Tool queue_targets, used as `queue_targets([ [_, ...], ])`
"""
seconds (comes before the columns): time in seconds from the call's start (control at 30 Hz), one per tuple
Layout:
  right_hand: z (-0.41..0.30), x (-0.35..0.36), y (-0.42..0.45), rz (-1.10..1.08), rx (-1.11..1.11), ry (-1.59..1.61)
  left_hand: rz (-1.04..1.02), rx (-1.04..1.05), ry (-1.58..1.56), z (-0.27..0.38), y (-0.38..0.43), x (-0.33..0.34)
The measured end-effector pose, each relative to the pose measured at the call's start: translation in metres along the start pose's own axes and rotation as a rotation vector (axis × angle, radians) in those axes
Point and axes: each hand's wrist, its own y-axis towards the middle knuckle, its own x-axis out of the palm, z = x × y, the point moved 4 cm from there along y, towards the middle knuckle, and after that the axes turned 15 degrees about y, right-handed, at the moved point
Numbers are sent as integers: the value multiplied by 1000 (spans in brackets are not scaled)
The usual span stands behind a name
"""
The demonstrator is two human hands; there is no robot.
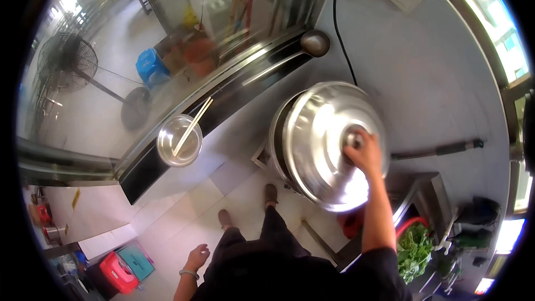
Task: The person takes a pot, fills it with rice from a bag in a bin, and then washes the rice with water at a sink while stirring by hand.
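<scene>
My right hand (368, 152) grips the knob of a large, domed, shiny metal lid (317, 133). The lid sits off-centre over a big round metal pot (276, 142), and a dark gap shows along the pot's left rim. What the pot holds is hidden. Down at my side hangs my left hand (198, 256), empty, with fingers loosely curled and a bracelet at the wrist. To the left, a metal bowl (167, 146) rests on a black ledge (144, 175), with a pair of light chopsticks (192, 127) lying across it. A long-handled metal ladle (315, 43) lies farther along that ledge.
Behind the ledge is a glass pane, through which a standing fan (67, 62) shows. A black power cord (340, 35) runs down the wall behind the pot. Leafy greens in a red basket (413, 221) stand at lower right. A pink container (119, 272) is at lower left.
</scene>
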Motion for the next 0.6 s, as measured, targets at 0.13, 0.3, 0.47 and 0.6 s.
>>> queue_targets([
  [0.13, 60, -104, -50, 135, -46, 316, 22, -46, -131, 15, 40, -12],
  [0.3, 109, -158, -126, 247, 332, 773, 28, -7, -20, 35, 73, -35],
  [0.47, 109, -147, -154, 287, 425, 808, 24, 38, -76, 56, 81, -54],
  [0.6, 129, -128, -154, 297, 483, 815, 33, 29, -79, 62, 78, -59],
])
